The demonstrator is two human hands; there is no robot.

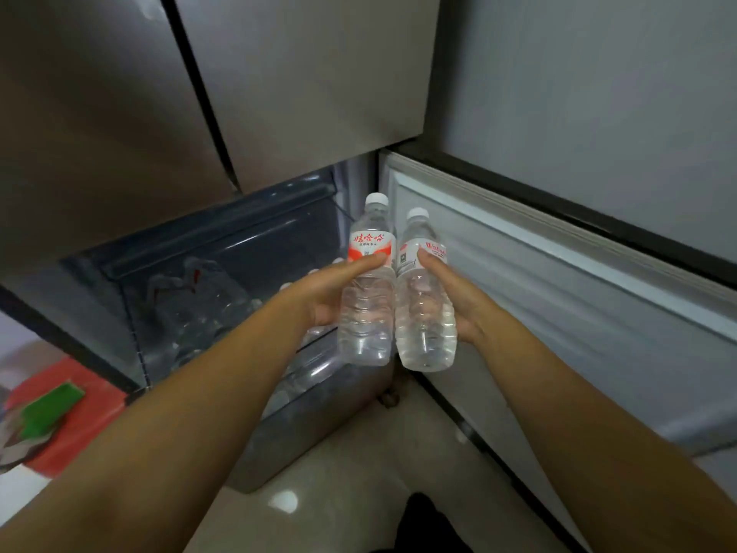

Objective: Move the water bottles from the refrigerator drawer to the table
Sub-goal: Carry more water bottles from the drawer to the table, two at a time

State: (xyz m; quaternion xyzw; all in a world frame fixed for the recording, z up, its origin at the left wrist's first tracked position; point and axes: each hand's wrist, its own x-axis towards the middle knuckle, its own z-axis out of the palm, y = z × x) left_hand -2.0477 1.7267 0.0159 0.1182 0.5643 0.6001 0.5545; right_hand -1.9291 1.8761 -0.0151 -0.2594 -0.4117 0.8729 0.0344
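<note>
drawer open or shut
Open: the drawer is pulled out below the fridge doors, with bottles visible lying inside it.

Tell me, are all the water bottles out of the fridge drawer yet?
Not yet. Two are out: the left hand grips one bottle and the right hand grips another bottle, both upright above the open drawer. More clear bottles lie inside the drawer. No table shows, so carrying these two over is left.
</note>
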